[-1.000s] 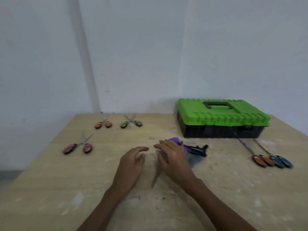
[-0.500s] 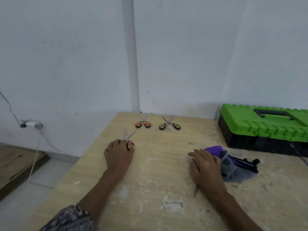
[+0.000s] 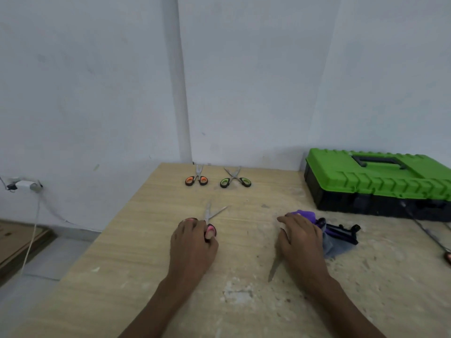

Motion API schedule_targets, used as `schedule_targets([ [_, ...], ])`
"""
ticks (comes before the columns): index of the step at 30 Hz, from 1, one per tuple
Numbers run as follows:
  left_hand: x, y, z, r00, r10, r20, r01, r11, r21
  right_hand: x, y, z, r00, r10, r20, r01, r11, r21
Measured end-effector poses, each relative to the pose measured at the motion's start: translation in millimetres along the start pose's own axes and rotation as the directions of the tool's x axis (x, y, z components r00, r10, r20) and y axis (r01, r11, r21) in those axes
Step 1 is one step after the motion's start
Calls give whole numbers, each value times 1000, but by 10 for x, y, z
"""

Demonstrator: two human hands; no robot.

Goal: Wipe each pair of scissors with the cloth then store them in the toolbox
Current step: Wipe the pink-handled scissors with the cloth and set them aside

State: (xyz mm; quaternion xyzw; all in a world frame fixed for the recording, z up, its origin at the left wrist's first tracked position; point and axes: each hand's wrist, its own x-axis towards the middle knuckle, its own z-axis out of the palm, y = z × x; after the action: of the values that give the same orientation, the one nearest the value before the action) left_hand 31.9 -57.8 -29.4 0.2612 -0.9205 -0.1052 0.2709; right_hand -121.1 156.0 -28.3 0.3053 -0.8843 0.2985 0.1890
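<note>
Left hand [image 3: 192, 242] is curling its fingers over the handles of the pink scissors [image 3: 211, 223], pink showing between the fingertips. The blades are lying splayed on the table [image 3: 136, 245], pointing away from the person.

Right hand [image 3: 301, 237] is lying palm down, fingers loose and gripping nothing, on the grey cloth [image 3: 335, 246] and the purple scissors [image 3: 305, 213]. One blade tip [image 3: 273, 270] is poking out beneath the wrist.

Step in hand, as judged: picking up the pink pair for wiping. Next move is calling for lifting it by the handles, closing the blades, and carrying it right to the cloth.

The toolbox [image 3: 375, 178] is sitting closed at the far right. The lid needs opening before anything is stored.

Room: the pink pair is lying near the left table edge, so any sliding should be going inward. The strip between the hands is offering working space. Orange scissors [image 3: 196, 179] and green scissors [image 3: 235, 181] are waiting near the back wall, well apart from both hands.
</note>
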Motion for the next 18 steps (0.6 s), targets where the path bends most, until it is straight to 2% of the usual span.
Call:
schedule_targets([
  [3,-76,198,-1,999,40,11,-40,999,-10,-13,164,-132,1000,20,-22,-22,995,-102],
  [7,-49,431,25,996,-83,38,83,997,13,-27,344,-237,994,78,-72,-74,996,47],
  [10,39,494,44,974,-204,96,199,978,54,-39,357,-238,994,54,-97,-44,994,104],
  [14,176,522,61,940,-283,191,305,948,-96,-49,354,-266,992,6,-124,9,993,121],
  [18,254,547,20,899,-328,292,393,897,-201,-47,360,-285,994,21,-107,-4,987,158],
])
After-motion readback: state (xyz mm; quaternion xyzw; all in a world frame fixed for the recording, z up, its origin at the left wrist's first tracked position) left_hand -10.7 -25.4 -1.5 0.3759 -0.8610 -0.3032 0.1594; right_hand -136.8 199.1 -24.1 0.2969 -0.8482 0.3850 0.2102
